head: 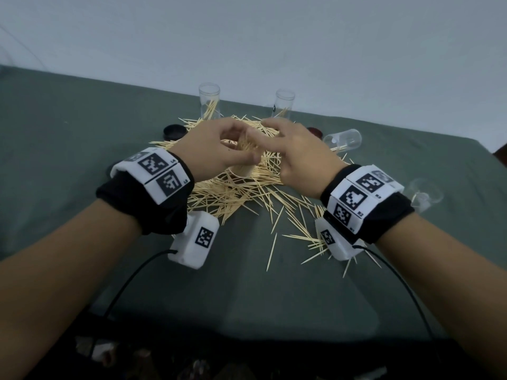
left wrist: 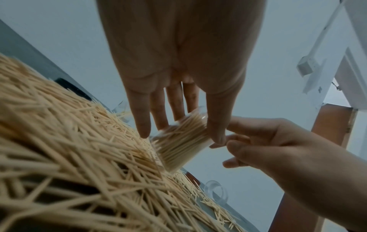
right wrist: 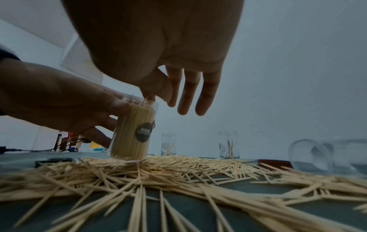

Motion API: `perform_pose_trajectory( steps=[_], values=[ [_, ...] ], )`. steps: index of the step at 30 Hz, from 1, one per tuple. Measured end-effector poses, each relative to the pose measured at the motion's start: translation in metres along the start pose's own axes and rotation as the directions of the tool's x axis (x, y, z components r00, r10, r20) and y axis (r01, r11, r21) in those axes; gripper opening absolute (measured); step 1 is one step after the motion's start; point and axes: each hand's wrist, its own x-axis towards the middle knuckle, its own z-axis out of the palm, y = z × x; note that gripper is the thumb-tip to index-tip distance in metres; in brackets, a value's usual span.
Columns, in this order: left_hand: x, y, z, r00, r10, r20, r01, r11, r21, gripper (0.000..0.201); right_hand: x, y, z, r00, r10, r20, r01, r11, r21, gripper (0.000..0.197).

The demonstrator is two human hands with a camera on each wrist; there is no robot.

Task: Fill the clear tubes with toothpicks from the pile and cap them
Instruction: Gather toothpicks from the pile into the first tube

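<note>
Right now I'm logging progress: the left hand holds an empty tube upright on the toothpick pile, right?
Not empty. The right wrist view shows the tube packed full of toothpicks; the left hand does hold it upright on the pile.

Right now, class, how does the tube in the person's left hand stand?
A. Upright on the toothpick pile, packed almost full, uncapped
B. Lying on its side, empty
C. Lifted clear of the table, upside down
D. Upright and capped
A: the left hand holds the tube upright on the toothpick pile, packed with toothpicks, its mouth open with no cap.
</note>
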Motion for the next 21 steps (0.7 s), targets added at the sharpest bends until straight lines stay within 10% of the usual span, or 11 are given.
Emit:
perform_pose_trajectory(
  steps=[21],
  values=[
    [0.003,-0.003,0.001,0.999,0.037,0.022,-0.038,0.999,0.021,0.055,-0.001,-0.005,-0.014,0.998,0.034,-0.043,-0.03,0.994,0.105,0.056]
  ],
)
